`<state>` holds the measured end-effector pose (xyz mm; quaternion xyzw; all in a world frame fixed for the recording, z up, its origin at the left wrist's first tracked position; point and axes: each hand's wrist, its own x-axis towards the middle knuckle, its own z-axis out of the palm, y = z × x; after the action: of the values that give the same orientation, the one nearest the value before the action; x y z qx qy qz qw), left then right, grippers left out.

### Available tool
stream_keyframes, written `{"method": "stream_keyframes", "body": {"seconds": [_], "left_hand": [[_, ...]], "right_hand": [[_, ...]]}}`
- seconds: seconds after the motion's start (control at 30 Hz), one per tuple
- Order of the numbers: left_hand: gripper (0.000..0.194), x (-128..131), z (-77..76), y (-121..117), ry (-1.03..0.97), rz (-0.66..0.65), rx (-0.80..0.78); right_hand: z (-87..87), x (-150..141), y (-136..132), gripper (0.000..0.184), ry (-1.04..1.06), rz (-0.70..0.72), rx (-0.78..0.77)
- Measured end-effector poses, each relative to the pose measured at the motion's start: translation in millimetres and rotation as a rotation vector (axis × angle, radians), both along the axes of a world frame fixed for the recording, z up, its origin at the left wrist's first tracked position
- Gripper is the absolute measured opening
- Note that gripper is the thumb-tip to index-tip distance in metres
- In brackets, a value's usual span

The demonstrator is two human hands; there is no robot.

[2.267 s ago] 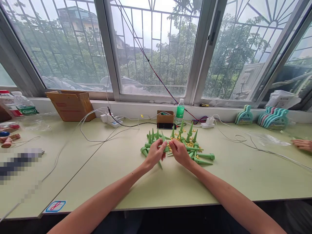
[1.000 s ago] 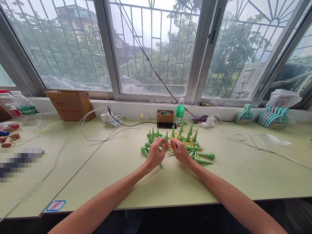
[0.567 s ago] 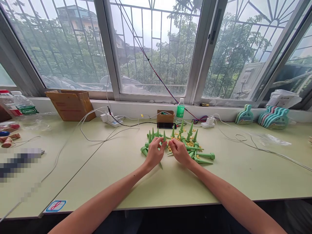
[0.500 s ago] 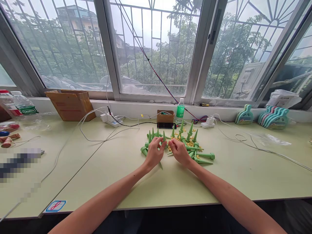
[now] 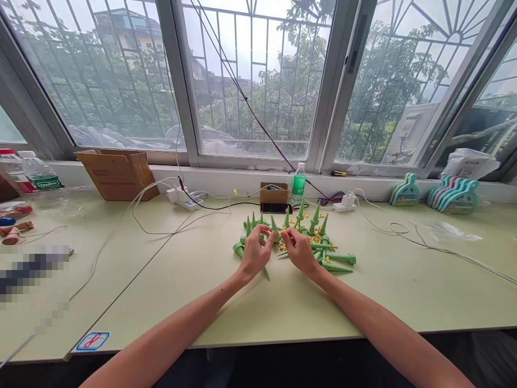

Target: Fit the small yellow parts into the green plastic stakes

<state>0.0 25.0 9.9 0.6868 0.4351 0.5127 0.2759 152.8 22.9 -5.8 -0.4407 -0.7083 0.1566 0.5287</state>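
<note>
Holding a green spike [image 5: 274,225], left hand [image 5: 256,250]; right hand [image 5: 298,250] curled, contents unclear.

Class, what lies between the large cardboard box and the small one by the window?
In the head view, a white power strip and cables lie between the large box and small box.

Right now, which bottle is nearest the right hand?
The bottle just right of the small cardboard box; the other bottles are at far left.

Both forearms angle inward, the left hand [image 5: 257,249] and right hand [image 5: 298,249] nearly meeting, fingers curled.
</note>
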Motion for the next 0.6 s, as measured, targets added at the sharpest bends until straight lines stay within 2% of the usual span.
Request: {"method": "stream_keyframes", "body": {"seconds": [0.1,0.37,0.6], "left_hand": [[0.035,0.8,0.8,0.2,-0.101,-0.04,-0.087],[0.055,2.4,3.7,2.4,-0.294,-0.19,-0.426],[0.056,0.9,5.4,1.4,-0.302,-0.286,-0.537]], "right_hand": [[0.7,-0.2,-0.5,0.032,0.018,-0.011,-0.001],[2.7,-1.3,-2.8,0.032,0.007,0.027,-0.018],[-0.1,0.7,-1.1,0.032,-0.009,0.053,-0.018]]}}
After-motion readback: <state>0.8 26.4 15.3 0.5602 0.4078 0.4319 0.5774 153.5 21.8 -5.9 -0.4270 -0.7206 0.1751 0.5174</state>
